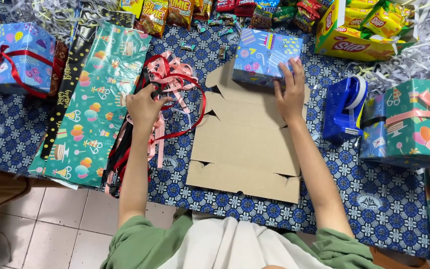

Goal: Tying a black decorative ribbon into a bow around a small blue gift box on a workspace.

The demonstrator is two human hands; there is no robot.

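Cardboard sheet [247, 144] between both hands

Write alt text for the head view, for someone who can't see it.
Seen from above, a person's right hand rests on a small blue wrapped box atop flattened cardboard, while the left hand reaches into tangled red and pink ribbons. Teal gift wrap, a blue tape dispenser and snack packets surround them.

Matt cardboard sheet [247, 149]; satin ribbons [167, 94] (glossy); paper-wrapped box [265, 55].
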